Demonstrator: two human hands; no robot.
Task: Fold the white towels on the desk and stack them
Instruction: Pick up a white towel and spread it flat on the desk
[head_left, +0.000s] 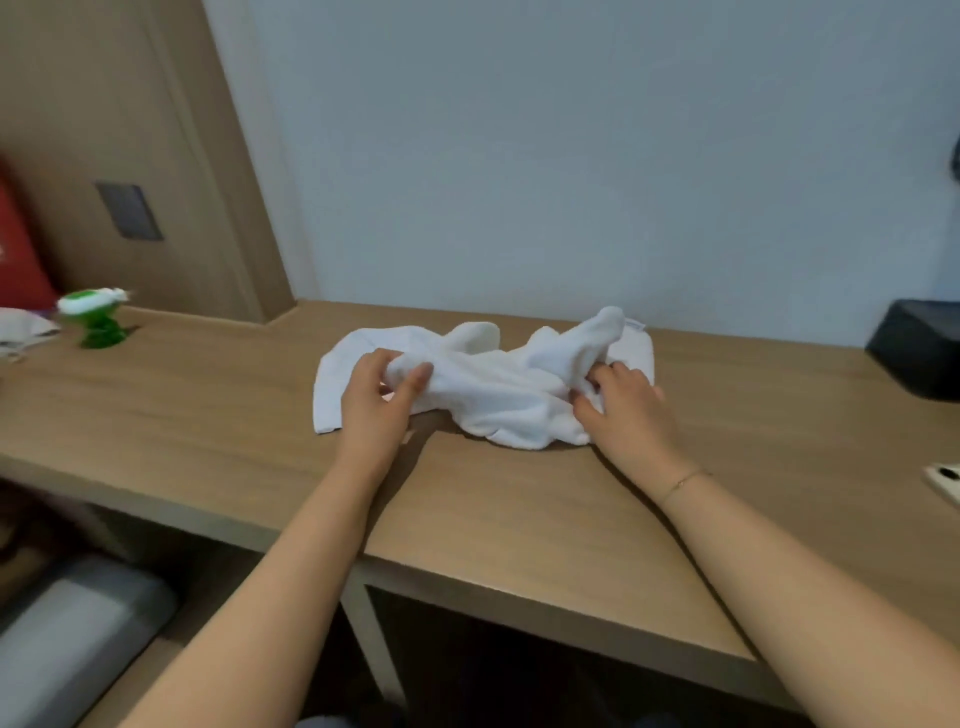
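The crumpled white towel (483, 384) is lying mid-surface (519, 509). The left hand (376, 402) and right hand (626, 408) are each gripping a bunch of it. A green bottle (98, 317) is standing far left; a black box (917, 348) is sitting far right.

From my feed, a light wooden desk (519, 499) fills the middle, its front edge running toward five o'clock. Behind it, from twelve to three o'clock, I see a plain pale blue-grey wall (571, 145). At ten o'clock stands a tan wood panel (104, 104) with a dark grey switch plate (129, 210). Under the desk, at six o'clock, a dark open recess (519, 670). Light looks soft and even.
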